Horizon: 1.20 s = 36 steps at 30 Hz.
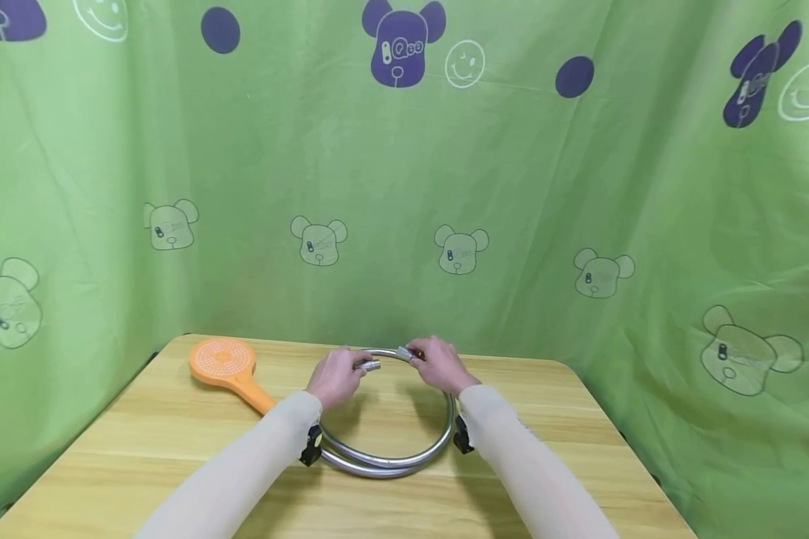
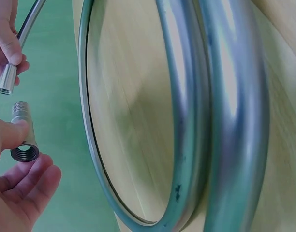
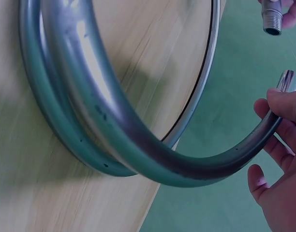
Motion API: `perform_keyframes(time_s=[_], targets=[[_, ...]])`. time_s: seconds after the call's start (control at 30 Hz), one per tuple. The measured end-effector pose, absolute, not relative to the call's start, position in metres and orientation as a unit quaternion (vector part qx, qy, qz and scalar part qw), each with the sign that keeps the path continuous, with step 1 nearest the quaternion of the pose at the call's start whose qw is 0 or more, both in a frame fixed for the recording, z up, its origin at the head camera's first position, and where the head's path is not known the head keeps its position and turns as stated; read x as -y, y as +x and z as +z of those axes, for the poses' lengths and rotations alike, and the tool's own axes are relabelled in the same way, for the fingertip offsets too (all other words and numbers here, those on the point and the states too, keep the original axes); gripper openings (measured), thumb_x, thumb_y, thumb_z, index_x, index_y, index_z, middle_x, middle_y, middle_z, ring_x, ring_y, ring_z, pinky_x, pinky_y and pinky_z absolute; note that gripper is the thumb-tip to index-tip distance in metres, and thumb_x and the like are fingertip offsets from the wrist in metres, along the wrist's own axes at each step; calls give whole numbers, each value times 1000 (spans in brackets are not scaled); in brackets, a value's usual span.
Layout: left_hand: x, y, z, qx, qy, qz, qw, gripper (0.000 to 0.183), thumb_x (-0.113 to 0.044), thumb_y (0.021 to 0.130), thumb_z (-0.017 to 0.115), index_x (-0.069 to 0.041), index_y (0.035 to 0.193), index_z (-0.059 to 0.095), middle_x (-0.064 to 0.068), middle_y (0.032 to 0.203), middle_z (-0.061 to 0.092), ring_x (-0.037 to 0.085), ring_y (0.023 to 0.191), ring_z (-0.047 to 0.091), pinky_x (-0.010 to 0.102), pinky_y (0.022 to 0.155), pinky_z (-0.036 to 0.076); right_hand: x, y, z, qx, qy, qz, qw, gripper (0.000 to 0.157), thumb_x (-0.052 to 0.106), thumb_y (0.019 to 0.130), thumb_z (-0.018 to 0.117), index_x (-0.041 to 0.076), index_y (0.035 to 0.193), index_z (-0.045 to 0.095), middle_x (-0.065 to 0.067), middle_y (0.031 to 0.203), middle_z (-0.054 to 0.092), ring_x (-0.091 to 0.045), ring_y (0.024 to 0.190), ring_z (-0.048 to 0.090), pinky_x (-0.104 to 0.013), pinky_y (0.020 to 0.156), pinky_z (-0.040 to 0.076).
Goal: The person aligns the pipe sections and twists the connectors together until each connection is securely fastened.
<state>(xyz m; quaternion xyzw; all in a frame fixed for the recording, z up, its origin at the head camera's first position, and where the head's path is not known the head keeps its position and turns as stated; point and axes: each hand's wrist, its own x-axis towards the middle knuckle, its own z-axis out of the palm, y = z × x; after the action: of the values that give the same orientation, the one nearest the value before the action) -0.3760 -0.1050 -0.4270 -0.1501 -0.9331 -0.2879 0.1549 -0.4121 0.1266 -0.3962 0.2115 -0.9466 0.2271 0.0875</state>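
In the head view my left hand (image 1: 337, 376) pinches a short metal threaded connector (image 1: 371, 365). The left wrist view shows outer thread on its upper end and an open, inner-threaded hole at the other. My right hand (image 1: 441, 364) grips one end of a silver shower hose, with the smooth metal end fitting (image 2: 7, 79) sticking out towards the connector. A small gap separates the fitting and the connector. From my right hand the shower hose (image 1: 391, 463) runs down into loops on the table, below and between both hands. Its other end cannot be made out.
An orange shower head (image 1: 222, 363) lies on the wooden table (image 1: 141, 434) at the left, its handle partly behind my left sleeve. A green patterned curtain (image 1: 391, 165) hangs behind the table and along both sides. Dark wrist cameras (image 1: 311, 445) are strapped to both wrists.
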Motion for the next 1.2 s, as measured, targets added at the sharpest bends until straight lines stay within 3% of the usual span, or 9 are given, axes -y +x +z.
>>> perform_keyframes(time_s=[0.4, 0.57, 0.67, 1.0, 1.2], targets=[[107, -382, -426, 926, -175, -284, 174, 30, -10, 89, 72, -23, 115, 77, -1, 92, 66, 13, 79, 55, 30, 68, 50, -116, -411, -406, 945, 278, 128, 111, 23, 18, 92, 72, 23, 114, 76, 7, 97, 72, -12, 90, 55, -37, 83, 42], [107, -383, -427, 927, -180, -275, 182, 28, -12, 89, 73, -22, 115, 77, 0, 95, 69, 12, 79, 55, 31, 68, 50, -113, -409, -410, 942, 294, 117, 115, 9, 17, 91, 72, 24, 95, 75, 10, 85, 67, -13, 87, 53, -34, 76, 37], [106, -383, -427, 926, -183, -273, 185, 27, -11, 89, 73, -20, 115, 77, 1, 97, 70, 12, 80, 56, 31, 69, 51, -113, -409, -413, 940, 300, 114, 119, 10, 17, 91, 72, 26, 87, 71, 12, 80, 64, -13, 85, 52, -34, 75, 36], [107, -385, -431, 922, -204, -275, 183, 29, -7, 88, 72, -20, 113, 77, 3, 102, 74, 17, 88, 63, 36, 78, 55, -111, -408, -415, 935, 313, 116, 121, 17, 16, 91, 72, 29, 81, 68, 13, 79, 65, -12, 85, 53, -34, 78, 38], [109, -387, -435, 922, -216, -270, 175, 31, -7, 88, 72, -22, 114, 77, 5, 106, 74, 20, 92, 65, 39, 81, 56, -110, -406, -419, 937, 315, 110, 104, 13, 16, 91, 73, 28, 91, 75, 13, 84, 68, -11, 87, 54, -36, 83, 40]])
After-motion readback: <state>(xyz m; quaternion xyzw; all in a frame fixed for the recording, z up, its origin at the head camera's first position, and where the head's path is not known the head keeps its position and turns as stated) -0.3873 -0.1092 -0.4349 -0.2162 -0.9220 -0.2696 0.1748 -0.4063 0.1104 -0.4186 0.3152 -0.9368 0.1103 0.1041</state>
